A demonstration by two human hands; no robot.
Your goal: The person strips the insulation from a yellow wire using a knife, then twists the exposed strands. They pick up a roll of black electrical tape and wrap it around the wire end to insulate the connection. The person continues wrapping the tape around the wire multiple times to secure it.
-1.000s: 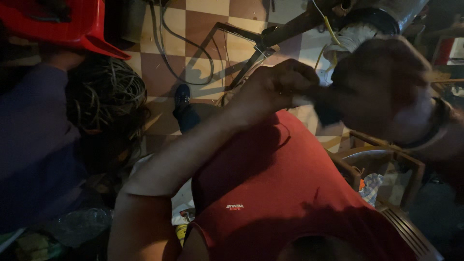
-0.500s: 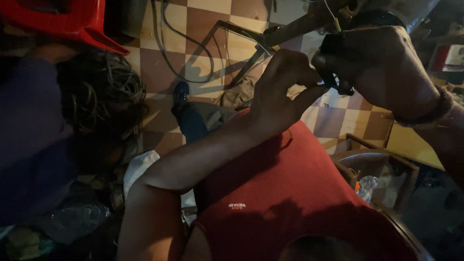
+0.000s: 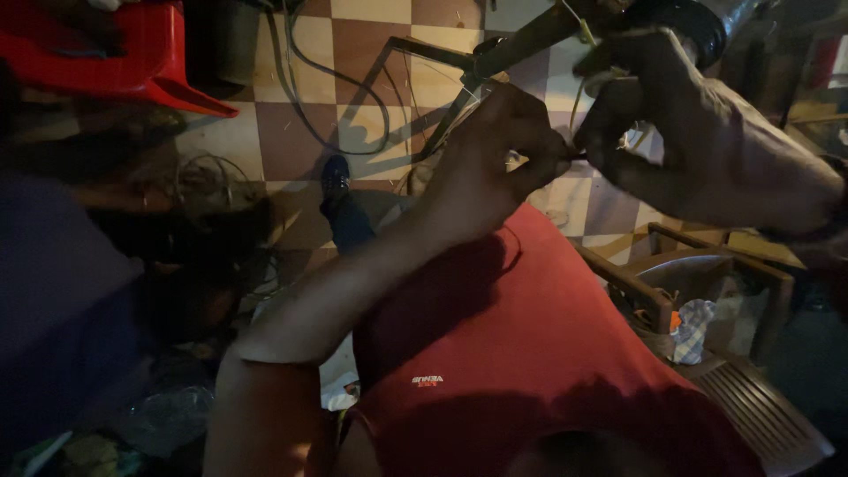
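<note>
Left hand [image 3: 495, 150] raised at frame centre, fingers curled tight, thumb and forefinger pinched on something very thin at its right edge; right hand [image 3: 698, 132] just beside it, fingertips meeting the left's at the same spot, fingers bent in a matching pinch. Between the two pinches sits a short dark sliver, probably a thin wire [image 3: 576, 157], too small and dim to say more. Both hands grasp it, touching or nearly touching each other there. Directly above the right hand runs a dark metal bar [image 3: 530, 40], slanting up to the right, with a rounded grey cylindrical part [image 3: 707, 22] at its upper end; a pale yellowish strand [image 3: 579, 79] hangs from the bar near the fingers. Left forearm stretches down and left across a red shirt [image 3: 530, 336], matte cloth, worn by the person. Floor [image 3: 380, 26] below is checkered tile, cream and brown-red squares, littered with bits of straw-like debris. Thin black cables [image 3: 305, 97] loop over the tiles. A dark shoe [image 3: 336, 177] stands on the tiles beside the forearm. Red plastic stool [image 3: 115, 53] upper left, glossy. Right side: a wooden frame [image 3: 707, 265] around a greyish basin, with a crumpled blue-and-white cloth [image 3: 693, 318] just beside it. Left side dark, cluttered, hard to read.
</note>
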